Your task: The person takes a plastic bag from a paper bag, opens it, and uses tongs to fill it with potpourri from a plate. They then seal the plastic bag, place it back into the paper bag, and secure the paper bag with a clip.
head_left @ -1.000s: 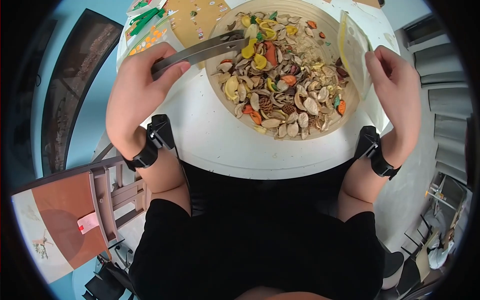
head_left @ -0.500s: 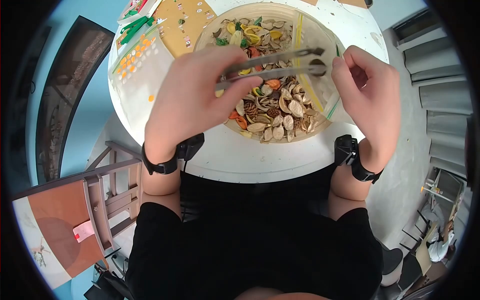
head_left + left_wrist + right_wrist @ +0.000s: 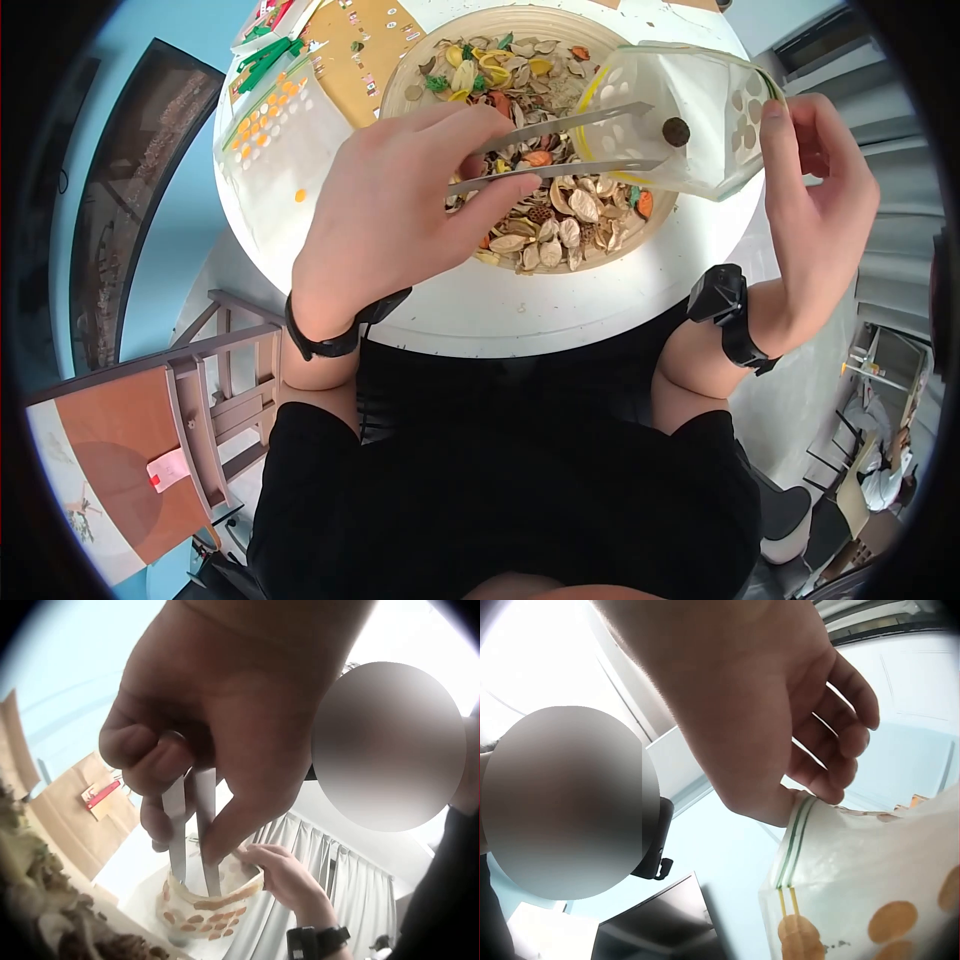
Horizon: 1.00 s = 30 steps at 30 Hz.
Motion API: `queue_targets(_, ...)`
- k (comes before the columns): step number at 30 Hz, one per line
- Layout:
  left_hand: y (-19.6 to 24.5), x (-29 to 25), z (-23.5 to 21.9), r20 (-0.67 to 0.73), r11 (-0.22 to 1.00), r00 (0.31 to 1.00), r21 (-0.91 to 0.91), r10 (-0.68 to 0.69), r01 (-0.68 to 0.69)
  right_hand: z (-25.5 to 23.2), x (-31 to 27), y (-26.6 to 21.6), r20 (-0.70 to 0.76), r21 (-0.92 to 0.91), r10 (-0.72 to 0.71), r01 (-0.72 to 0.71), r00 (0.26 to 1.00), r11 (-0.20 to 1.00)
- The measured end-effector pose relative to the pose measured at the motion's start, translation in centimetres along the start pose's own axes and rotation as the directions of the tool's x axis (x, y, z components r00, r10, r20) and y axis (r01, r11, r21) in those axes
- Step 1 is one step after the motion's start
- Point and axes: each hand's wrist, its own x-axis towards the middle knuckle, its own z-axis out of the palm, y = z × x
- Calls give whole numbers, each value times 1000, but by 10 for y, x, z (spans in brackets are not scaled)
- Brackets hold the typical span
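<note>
My left hand [image 3: 395, 210] grips metal tweezers [image 3: 570, 124] by their arms. The two tips stand apart inside the mouth of a clear zip bag [image 3: 700, 170] with printed dots. Just beyond the tips, a small dark brown ball-shaped piece [image 3: 676, 131] shows inside the bag. At the far rim, my right hand [image 3: 825, 195] pinches the bag's edge between thumb and fingers, and the mouth gapes wide toward the tweezers. Dried potpourri [image 3: 585, 205] of petals, pods and small cones fills a round wooden tray [image 3: 398, 90] underneath, partly hidden by the left hand.
A second dotted zip bag [image 3: 290, 170] lies flat at the left of the white round table [image 3: 480, 325]. Behind it are green clips [image 3: 268, 62] and a brown printed sheet [image 3: 375, 45]. A wooden chair [image 3: 235, 400] stands at the lower left.
My left hand has carried the dark piece rightward from the tray, and the tweezers have parted from it inside the bag. My right hand has shifted right, and the bag's mouth has widened.
</note>
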Motion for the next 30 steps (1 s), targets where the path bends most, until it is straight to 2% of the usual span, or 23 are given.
queue_targets(3, 7, -4, -20, -18, 989, 994, -102, -110, 107, -9, 5, 16, -15, -36, 186, -186, 982, 982)
queue_targets(4, 11, -8, -31, -4, 963, 974, -148, -228, 225, -13, 5, 25, -49, -45, 208, -210, 977, 977)
queue_targets(5, 1, -15, -37, -21, 939, 967, -244, -255, 242, -20, 5, 34, -78, -64, 238, -243, 968, 968)
queue_targets(7, -12, -20, -46, -110, 911, 937, -296, -333, 289, -34, 5, 48, -136, -94, 289, -303, 948, 948)
queue_targets(9, -22, -15, -54, -84, 882, 879, -92, -470, 462, -46, -1, 53, -234, -45, 284, -302, 930, 952)
queue_targets(10, -30, -13, -53, -88, 850, 848, 15, -523, 526, -52, -4, 55, -225, 42, 328, -328, 917, 944)
queue_targets(11, -39, -11, -51, -98, 806, 815, 122, -572, 580, -53, -5, 53, -208, 24, 331, -334, 920, 942)
queue_targets(12, -51, -11, -46, -133, 840, 854, 160, -502, 519, -52, -6, 50, -194, 5, 337, -342, 922, 940)
queue_targets(15, -63, -4, -36, -4, 802, 818, 195, -576, 565, -32, -3, 38, -83, -59, 336, -341, 938, 938)
queue_targets(16, -67, -4, -31, 36, 836, 848, 197, -529, 513, -24, -2, 37, -25, -117, 327, -327, 945, 938)
queue_targets(18, -65, -1, -25, 64, 853, 861, 192, -505, 486, -9, 0, 32, 50, -199, 294, -279, 954, 939)
queue_targets(22, -64, 0, -11, 66, 891, 901, 198, -428, 409, 12, 1, 24, 184, -164, 271, -243, 945, 956)
queue_targets(25, -66, 0, -8, 68, 904, 913, 186, -402, 385, 21, 1, 24, 232, -115, 308, -288, 923, 951)
queue_targets(30, -69, -2, -7, 61, 915, 916, 106, -396, 389, 32, 3, 23, 228, -81, 260, -248, 938, 965)
